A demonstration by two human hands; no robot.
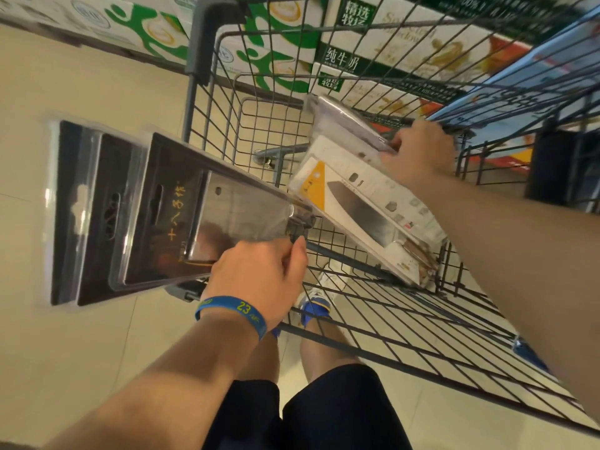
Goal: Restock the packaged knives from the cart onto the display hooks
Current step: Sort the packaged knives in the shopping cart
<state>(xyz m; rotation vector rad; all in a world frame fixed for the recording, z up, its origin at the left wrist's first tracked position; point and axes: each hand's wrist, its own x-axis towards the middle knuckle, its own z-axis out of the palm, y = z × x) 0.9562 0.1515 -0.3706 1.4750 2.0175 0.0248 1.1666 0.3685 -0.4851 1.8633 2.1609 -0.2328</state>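
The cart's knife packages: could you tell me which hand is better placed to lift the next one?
Right: the right hand grips a clear package inside the cart; left hand holds black packages.

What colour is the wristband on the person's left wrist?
Blue with yellow print, including a 23. The wristband shows clearly in the head view.

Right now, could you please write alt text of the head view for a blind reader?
The left hand holds a stack of black packaged cleavers beside a wire shopping cart, while the right hand grips a clear knife package inside the cart, above a white-and-yellow packaged cleaver. Milk cases stand behind.
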